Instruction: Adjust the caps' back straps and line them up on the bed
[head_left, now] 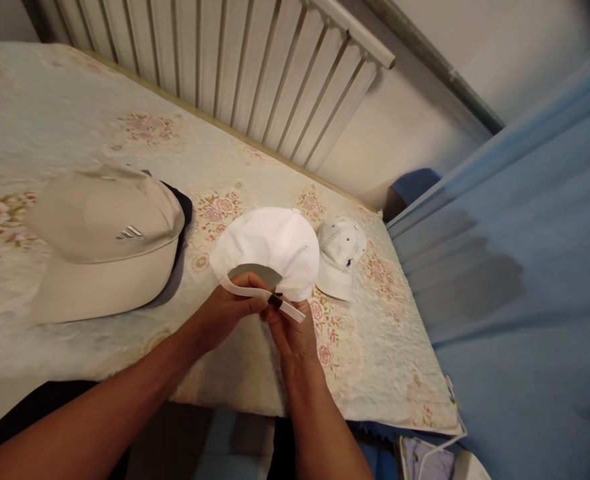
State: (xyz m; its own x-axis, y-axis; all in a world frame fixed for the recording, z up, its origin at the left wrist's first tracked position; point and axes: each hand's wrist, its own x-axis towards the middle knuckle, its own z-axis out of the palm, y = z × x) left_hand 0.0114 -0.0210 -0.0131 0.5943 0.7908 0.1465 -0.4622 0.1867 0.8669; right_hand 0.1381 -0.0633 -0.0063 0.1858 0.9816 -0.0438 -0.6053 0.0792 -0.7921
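Note:
A white cap [269, 247] lies with its back opening toward me on a floral bedspread [65, 120]. Both my hands pinch its white rear strap [247, 291] at the small dark buckle [275, 301]. My left hand [227, 313] grips the strap from the left with closed fingers. My right hand [295, 333] pinches the strap end just right of the buckle. The cap's crown points away from me.
A beige cap [105, 240] sits at the left on top of something dark. A smaller white cap [339, 257] lies just right of the held one. A white slatted headboard [235, 67] stands behind. Blue fabric [525, 280] hangs at the right.

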